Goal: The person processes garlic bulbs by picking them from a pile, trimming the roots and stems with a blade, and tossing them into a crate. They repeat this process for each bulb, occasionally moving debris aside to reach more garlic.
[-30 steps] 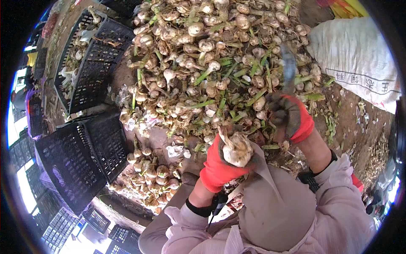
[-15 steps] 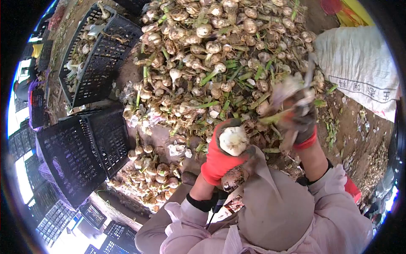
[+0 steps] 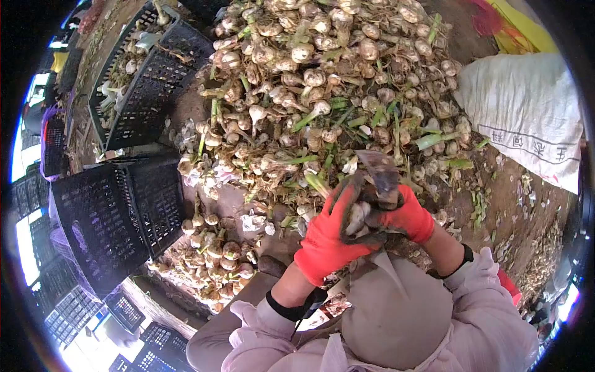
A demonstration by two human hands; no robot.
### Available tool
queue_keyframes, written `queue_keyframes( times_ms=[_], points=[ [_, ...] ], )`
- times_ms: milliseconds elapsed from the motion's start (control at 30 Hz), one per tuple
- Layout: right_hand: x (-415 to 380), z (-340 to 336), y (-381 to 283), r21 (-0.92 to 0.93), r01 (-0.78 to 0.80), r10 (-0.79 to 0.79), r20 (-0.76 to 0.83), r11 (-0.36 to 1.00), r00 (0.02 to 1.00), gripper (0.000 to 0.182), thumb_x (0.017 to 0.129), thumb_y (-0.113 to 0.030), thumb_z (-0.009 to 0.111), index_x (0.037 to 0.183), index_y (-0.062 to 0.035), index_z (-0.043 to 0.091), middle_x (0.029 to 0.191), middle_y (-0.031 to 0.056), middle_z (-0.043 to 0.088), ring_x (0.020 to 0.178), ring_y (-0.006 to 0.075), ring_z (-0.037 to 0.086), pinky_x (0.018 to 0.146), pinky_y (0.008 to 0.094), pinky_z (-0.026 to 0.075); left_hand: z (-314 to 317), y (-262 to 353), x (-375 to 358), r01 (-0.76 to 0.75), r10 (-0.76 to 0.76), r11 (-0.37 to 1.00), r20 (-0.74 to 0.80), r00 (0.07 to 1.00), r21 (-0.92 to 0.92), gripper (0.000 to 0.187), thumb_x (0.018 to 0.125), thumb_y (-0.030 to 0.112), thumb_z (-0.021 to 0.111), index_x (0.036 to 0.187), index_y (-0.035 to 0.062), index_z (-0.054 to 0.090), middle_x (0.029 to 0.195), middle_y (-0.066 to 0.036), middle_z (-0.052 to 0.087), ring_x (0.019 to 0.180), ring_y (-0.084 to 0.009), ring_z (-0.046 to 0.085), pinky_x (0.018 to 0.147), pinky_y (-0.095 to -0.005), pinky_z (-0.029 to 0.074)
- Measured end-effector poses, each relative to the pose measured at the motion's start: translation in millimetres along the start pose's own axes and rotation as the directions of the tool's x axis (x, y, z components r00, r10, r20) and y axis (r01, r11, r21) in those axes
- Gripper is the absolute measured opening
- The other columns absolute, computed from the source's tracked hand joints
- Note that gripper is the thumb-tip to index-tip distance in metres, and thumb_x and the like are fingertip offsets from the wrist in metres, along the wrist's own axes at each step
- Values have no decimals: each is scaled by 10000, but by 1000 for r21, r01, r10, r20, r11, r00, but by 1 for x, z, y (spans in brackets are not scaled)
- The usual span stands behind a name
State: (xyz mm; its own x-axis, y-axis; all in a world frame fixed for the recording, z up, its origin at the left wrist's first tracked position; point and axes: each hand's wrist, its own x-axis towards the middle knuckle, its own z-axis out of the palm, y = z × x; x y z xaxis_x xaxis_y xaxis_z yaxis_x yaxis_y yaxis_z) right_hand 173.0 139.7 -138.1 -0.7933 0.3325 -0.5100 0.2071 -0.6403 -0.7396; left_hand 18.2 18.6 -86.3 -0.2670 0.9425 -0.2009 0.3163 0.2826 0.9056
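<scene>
My left hand (image 3: 328, 239), in a red glove with a dark palm, is closed around a whitish garlic bulb (image 3: 357, 218). My right hand (image 3: 412, 218), gloved alike, is closed on a knife with a broad, dirt-stained blade (image 3: 381, 172); its handle is hidden by the fingers. The two hands meet at the bulb, and the right fingers are beside it. Whether the blade touches the bulb cannot be made out. Just beyond the hands spreads a large pile of garlic (image 3: 310, 80) with dried roots and green stems.
Black plastic crates stand at the left, one upright (image 3: 145, 93) with garlic inside and another (image 3: 102, 217) nearer. A smaller garlic heap (image 3: 223, 254) lies by my left knee. A white woven sack (image 3: 524, 111) is at the right, with a yellow bag (image 3: 520, 25) behind it.
My right hand has swung left and closer, bringing the knife to the bulb in my left hand. The blurred stalks by my right hand are gone from it. The left hand has turned slightly.
</scene>
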Motion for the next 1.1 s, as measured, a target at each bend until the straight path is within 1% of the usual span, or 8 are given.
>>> queue_keyframes(
  times_ms=[133, 267, 500, 600, 733, 833, 900, 1100],
  points=[
    [-10, -22, -35, -342, 23, -33, -23, 939, 999, 395, 698, -166, 711, 1046, -10, 610, 942, 70, 656, 813, 152, 612, 724, 307, 490, 0, -23, -3, -234, 230, 968, 50, 972, 92, 520, 639, 159, 721, 1115, 94, 523, 1179, -141, 494, 900, -344, 590, 723, -381, 510],
    [-9, -13, -64, -926, 15, -29, 4, 378, 1000, 340, 698, -228, 636, 1006, -89, 599, 851, 170, 612, 815, 342, 593, 717, 372, 485, 4, -28, -11, -367, 272, 858, 291, 918, 358, 509, 593, 128, 684, 1087, 143, 561, 1106, -108, 527, 844, -299, 578, 640, -376, 507],
    [10, 2, -65, -947, 114, 12, 123, 299, 992, 271, 658, -195, 630, 903, -82, 604, 803, 180, 610, 776, 344, 591, 671, 384, 482, 4, -19, -9, -562, 424, 693, 376, 824, 450, 425, 631, 124, 608, 1052, 165, 575, 1059, -95, 546, 808, -311, 578, 633, -379, 511],
    [4, -55, -32, -990, -100, 190, -118, -98, 975, 386, 696, -259, 606, 1014, -42, 575, 879, 203, 616, 838, 383, 583, 722, 422, 472, -29, 11, -16, -653, 458, 615, 475, 752, 442, 387, 615, 98, 606, 997, 151, 584, 1027, -101, 558, 784, -301, 586, 631, -377, 510],
    [-67, -100, -25, -608, -492, 97, -564, 623, 820, 341, 707, -158, 672, 1021, -46, 602, 816, 83, 640, 723, 193, 595, 643, 325, 484, -109, -16, -54, -44, -170, 753, 259, 951, 657, 434, 586, 85, 647, 1011, 95, 559, 1076, -163, 546, 866, -342, 589, 709, -413, 498],
    [-101, -125, 3, -421, -433, -46, -758, 797, 651, 315, 715, -103, 689, 1015, -46, 610, 804, 34, 630, 711, 114, 558, 636, 290, 463, -165, -83, -105, 288, -846, 138, -38, 532, 948, 705, 682, 282, 696, 1278, 76, 379, 1278, -250, 395, 1031, -380, 528, 831, -419, 463],
    [-100, -137, 33, -366, -291, -159, -820, 884, 550, 310, 723, -93, 687, 1018, -38, 608, 817, 30, 631, 721, 108, 549, 651, 289, 453, -147, -88, -104, 253, -917, -88, -177, 357, 963, 782, 676, 351, 711, 1297, 48, 344, 1308, -275, 355, 1084, -376, 501, 867, -423, 446],
    [-58, -124, 67, -385, -308, -164, -815, 870, 556, 342, 727, -124, 684, 1033, -6, 586, 903, 75, 639, 803, 156, 567, 744, 303, 445, -32, -69, -5, 85, -450, 763, 432, 782, 641, 550, 810, 347, 549, 1281, 109, 393, 1224, -204, 482, 1063, -358, 513, 892, -402, 416]
  ],
)
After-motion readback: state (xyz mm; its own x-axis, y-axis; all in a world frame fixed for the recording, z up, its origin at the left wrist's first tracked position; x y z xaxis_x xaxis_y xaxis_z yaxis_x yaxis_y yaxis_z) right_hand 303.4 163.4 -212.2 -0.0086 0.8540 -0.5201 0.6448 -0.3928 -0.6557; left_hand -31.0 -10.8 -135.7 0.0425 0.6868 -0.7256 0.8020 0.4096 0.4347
